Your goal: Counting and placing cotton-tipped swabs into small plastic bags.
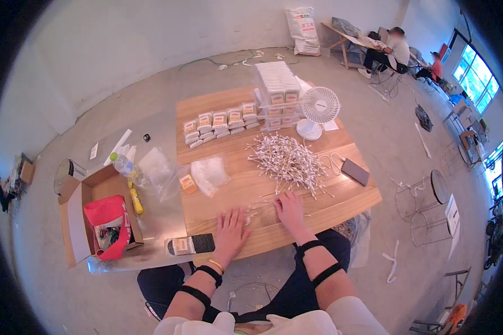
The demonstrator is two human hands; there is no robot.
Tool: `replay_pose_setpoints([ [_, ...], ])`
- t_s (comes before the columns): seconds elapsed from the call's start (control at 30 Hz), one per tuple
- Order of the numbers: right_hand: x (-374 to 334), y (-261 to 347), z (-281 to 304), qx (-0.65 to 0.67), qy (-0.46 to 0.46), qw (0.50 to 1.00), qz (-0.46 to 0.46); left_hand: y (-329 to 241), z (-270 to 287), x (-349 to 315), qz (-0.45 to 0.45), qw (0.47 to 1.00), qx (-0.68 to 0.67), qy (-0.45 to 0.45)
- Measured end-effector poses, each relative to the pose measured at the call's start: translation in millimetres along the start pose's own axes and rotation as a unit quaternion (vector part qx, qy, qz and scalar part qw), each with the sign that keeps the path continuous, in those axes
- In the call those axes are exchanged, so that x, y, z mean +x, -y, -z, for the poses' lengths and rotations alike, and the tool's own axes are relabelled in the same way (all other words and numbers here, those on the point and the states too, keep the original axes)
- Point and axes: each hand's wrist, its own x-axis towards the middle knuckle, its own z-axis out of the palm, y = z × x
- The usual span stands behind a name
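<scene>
A few loose cotton swabs [250,214] lie on the wooden table between my hands. My left hand [231,233] rests flat beside them, its fingers stretched out and holding nothing. Just to the right, my right hand [290,212] lies on the tabletop with fingers extended, the tips touching a swab or two. Beyond it spreads a big heap of cotton swabs [289,161]. At the left edge of the table, a small pack of swabs [183,245] sits on a dark pad [204,243].
Packed swab bags [219,119] line the table's far left. Behind the heap are stacked packs [278,84], a white fan [321,106] and a dark power bank [355,172]. Clear plastic bags [209,173] and an open cardboard box [89,192] are leftward. Other people sit far right.
</scene>
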Motion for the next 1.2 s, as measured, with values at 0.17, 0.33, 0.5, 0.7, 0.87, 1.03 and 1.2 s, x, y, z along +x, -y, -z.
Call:
replay_pose_setpoints([
  [0.17,11.4,25.7,-43.4,0.023,-0.01,0.997,0.068,7.1,-9.3,-14.9,-0.063,0.995,-0.071,-0.015],
  [0.33,-0.1,56.8,-45.5,0.173,0.04,0.981,0.08,-1.8,14.0,-17.2,0.015,0.992,-0.098,-0.077],
  [0.5,-20.3,79.9,-50.4,0.288,-0.008,0.957,0.006,4.2,5.6,-8.6,0.037,0.987,-0.143,-0.069],
  [0.7,-24.3,106.5,-68.0,0.34,-0.055,0.939,-0.018,9.0,-1.0,-3.9,0.03,0.977,-0.199,-0.072],
  [0.87,-28.3,105.1,-69.6,0.347,-0.044,0.936,-0.046,4.7,-8.9,-12.1,0.063,0.978,-0.184,-0.079],
  [1.03,-26.6,110.1,-84.6,0.401,-0.078,0.91,-0.066,0.7,-10.3,-11.7,0.079,0.975,-0.198,-0.065],
  [1.2,-35.0,59.9,-53.9,0.323,-0.131,0.934,-0.074,-3.7,10.5,-11.0,0.046,0.996,-0.068,-0.024],
])
